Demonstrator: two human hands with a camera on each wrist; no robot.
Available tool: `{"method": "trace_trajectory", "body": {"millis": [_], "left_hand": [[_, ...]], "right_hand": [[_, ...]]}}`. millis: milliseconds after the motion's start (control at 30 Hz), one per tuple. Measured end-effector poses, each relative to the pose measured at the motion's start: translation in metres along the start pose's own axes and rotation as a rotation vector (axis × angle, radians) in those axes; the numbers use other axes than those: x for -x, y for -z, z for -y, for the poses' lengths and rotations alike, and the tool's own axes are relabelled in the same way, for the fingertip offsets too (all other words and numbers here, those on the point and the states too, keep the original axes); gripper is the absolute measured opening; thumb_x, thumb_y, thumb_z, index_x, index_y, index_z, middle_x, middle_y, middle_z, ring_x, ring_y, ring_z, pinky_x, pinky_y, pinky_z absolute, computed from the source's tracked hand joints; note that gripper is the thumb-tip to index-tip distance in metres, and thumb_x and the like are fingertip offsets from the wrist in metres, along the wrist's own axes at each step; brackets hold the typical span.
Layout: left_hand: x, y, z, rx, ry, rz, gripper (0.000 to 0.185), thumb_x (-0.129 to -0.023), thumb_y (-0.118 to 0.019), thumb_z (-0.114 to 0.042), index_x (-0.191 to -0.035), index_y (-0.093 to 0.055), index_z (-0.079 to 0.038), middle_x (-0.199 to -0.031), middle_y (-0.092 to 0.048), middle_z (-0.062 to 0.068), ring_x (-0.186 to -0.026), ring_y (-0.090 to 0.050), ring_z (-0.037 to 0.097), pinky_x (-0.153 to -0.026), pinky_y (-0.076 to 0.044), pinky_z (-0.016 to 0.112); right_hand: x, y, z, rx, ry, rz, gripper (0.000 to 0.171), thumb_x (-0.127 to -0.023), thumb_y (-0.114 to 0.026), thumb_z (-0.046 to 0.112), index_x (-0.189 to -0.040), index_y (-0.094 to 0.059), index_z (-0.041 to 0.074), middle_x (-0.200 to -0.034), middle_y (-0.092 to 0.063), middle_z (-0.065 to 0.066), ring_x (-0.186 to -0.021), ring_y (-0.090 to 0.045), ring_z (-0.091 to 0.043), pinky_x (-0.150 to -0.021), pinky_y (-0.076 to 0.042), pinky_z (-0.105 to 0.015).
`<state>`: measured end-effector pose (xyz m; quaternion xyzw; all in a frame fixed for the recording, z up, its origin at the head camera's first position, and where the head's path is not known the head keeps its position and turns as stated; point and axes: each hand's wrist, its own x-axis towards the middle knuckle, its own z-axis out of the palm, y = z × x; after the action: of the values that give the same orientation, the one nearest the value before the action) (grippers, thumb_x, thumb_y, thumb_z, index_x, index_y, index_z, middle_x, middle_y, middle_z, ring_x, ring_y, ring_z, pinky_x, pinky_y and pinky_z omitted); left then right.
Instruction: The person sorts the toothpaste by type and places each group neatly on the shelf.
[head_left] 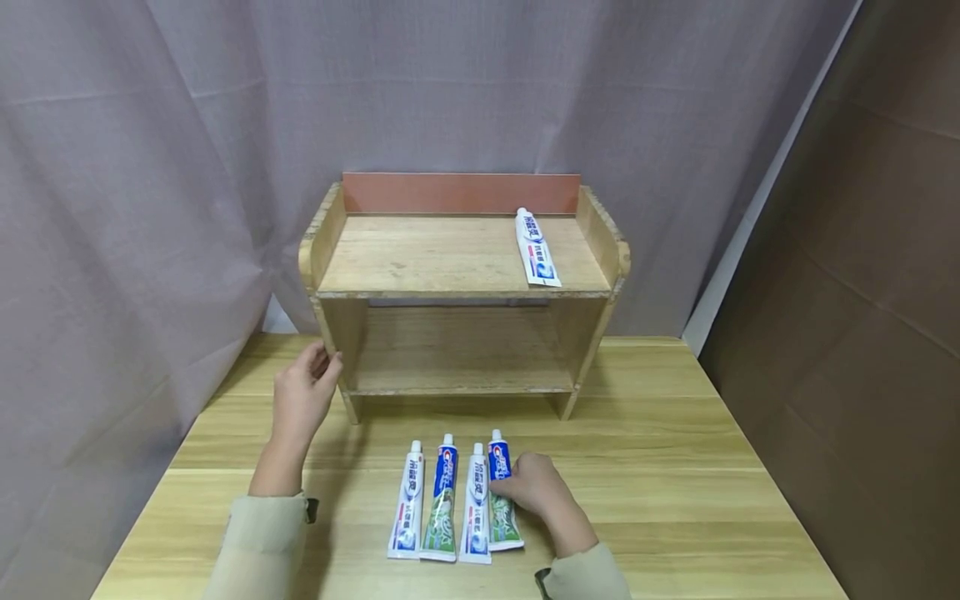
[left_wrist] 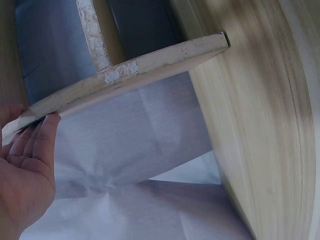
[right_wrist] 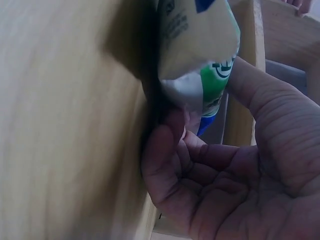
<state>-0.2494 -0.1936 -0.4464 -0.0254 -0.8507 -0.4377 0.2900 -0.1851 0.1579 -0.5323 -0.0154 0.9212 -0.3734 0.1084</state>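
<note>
My left hand holds the left side panel of a small wooden shelf. In the left wrist view the thumb and fingers lie on either side of the panel's edge. My right hand grips the rightmost toothpaste tube, blue and green with a white cap. In the right wrist view the thumb is on one face of this tube and curled fingers are at its other side. Left of it lie a white toothpaste tube, a blue-green one and another white one.
Another white toothpaste tube lies on the shelf's top board, toward the right, its cap at the back. A reddish-brown strip runs along the shelf's rear. Grey curtain hangs behind the wooden table; a brown panel rises at the right.
</note>
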Motion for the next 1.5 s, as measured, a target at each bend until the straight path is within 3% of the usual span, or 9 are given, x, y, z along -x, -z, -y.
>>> {"method": "trace_trajectory", "body": {"millis": [167, 433, 867, 1500], "left_hand": [[0.000, 0.000, 0.000, 0.001, 0.000, -0.002, 0.028, -0.098, -0.065, -0.016, -0.119, -0.068, 0.002, -0.112, -0.071, 0.023, -0.102, -0.071, 0.036, -0.086, -0.061, 0.040], [0.001, 0.000, 0.001, -0.002, 0.008, 0.001, 0.029, -0.098, -0.065, -0.016, -0.121, -0.067, 0.002, -0.114, -0.070, 0.023, -0.103, -0.071, 0.036, -0.086, -0.060, 0.039], [0.000, 0.001, 0.000, 0.004, -0.002, -0.007, 0.029, -0.098, -0.065, -0.017, -0.120, -0.068, 0.002, -0.113, -0.071, 0.022, -0.102, -0.071, 0.035, -0.085, -0.061, 0.039], [0.000, -0.001, 0.001, 0.009, -0.003, -0.018, 0.028, -0.098, -0.065, -0.016, -0.119, -0.068, 0.002, -0.112, -0.071, 0.023, -0.101, -0.071, 0.037, -0.086, -0.061, 0.042]], "right_hand": [[0.002, 0.000, 0.003, -0.016, -0.025, -0.016, 0.030, -0.073, -0.082, 0.028, -0.070, -0.061, 0.007, -0.064, -0.060, -0.004, -0.052, -0.051, -0.015, -0.043, -0.043, -0.024], [0.006, 0.000, -0.001, -0.028, -0.025, -0.045, 0.037, -0.075, -0.081, 0.029, -0.060, -0.052, 0.013, -0.055, -0.051, 0.002, -0.047, -0.041, -0.010, -0.041, -0.036, -0.020], [0.013, 0.002, -0.003, -0.046, 0.012, -0.075, 0.041, -0.082, -0.080, 0.032, -0.062, -0.049, 0.013, -0.055, -0.044, 0.006, -0.049, -0.039, -0.010, -0.043, -0.033, -0.019], [0.013, 0.003, -0.007, -0.080, 0.025, -0.064, 0.035, -0.084, -0.079, 0.034, -0.070, -0.059, 0.009, -0.059, -0.053, 0.003, -0.052, -0.045, -0.010, -0.045, -0.038, -0.019]]}}
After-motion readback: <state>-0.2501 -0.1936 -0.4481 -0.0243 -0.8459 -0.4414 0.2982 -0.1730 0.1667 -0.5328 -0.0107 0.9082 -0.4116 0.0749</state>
